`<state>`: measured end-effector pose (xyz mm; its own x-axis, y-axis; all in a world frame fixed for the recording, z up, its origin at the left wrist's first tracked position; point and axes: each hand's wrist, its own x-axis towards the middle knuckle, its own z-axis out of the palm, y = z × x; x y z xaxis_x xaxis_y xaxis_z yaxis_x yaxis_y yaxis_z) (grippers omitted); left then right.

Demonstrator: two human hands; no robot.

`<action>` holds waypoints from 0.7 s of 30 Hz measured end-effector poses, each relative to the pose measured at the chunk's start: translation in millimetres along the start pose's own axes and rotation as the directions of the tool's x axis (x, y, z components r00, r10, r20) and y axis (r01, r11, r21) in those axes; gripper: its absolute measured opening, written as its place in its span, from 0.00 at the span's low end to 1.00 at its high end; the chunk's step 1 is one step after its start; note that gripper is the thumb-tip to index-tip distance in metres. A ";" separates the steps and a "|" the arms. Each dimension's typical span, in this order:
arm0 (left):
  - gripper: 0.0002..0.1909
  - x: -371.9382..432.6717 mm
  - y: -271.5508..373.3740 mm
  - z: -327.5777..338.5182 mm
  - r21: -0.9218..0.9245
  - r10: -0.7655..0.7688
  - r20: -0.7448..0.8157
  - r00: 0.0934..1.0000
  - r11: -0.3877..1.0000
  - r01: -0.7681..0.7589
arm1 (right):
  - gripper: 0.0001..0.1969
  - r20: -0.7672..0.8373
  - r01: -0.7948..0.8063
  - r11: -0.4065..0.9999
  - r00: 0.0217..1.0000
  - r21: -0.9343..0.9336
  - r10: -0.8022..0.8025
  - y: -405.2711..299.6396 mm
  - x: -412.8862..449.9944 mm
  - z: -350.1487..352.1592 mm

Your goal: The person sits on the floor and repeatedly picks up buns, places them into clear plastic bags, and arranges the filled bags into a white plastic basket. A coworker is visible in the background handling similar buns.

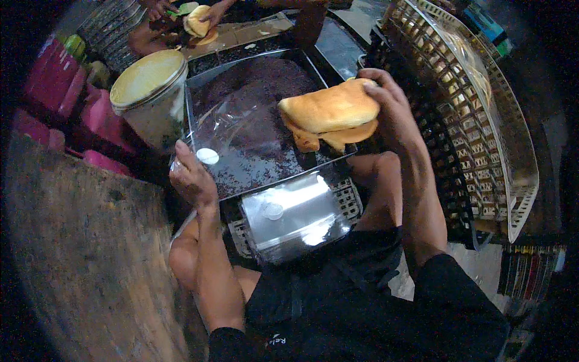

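Note:
My right hand [390, 102] grips a golden bread bun [330, 108] by its right end, thumb on top. The bun is split or folded, with a flap beneath. Pinched in my left hand [193, 176] is the edge of a clear plastic bag [224, 115], which bears a white round sticker [207, 156]. How far the bag reaches towards the bun is hard to tell. Under both lies a metal tray [271, 188] of dark chocolate-like sprinkles [267, 77]. A stack of clear plastic bags [294, 212] rests at my lap, over a pale plastic basket [348, 199].
Left of the tray stands a tub with a yellowish lid [149, 79], near pink plastic items [97, 113]. A wooden surface [86, 253] lies at left. Tall plastic crates [479, 149] holding bagged goods rise at right. Across from me, another person's hand [219, 11] holds a bun [197, 21].

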<state>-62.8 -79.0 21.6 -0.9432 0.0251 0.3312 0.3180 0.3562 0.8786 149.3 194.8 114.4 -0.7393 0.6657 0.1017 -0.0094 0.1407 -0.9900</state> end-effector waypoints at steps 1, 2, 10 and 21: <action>0.29 -0.3 2.0 -5.4 0.027 0.003 -0.038 0.999 1.000 -0.002 | 0.21 -0.074 0.040 0.999 0.997 0.029 -0.038 -12.0 -4.3 4.2; 0.29 -0.3 3.2 -3.5 0.038 0.008 -0.061 0.998 0.999 -0.006 | 0.20 -0.067 0.043 0.993 0.997 0.111 -0.036 -25.4 -11.7 5.4; 0.25 -9.4 1.9 -3.0 -0.435 -0.259 0.283 0.923 0.823 0.364 | 0.19 -0.043 0.101 0.981 0.994 0.166 -0.096 -41.5 -21.1 15.9; 0.35 -29.6 8.0 4.0 -0.694 0.130 0.505 0.853 0.649 0.312 | 0.18 -0.010 -0.042 0.999 0.999 -0.006 0.042 -21.8 -35.1 58.9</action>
<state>-32.7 -73.1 17.5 -0.8119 0.5394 0.2234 -0.0211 -0.4095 0.9121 135.8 125.3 126.7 -0.7320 0.6785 0.0614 0.0253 0.1171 -0.9928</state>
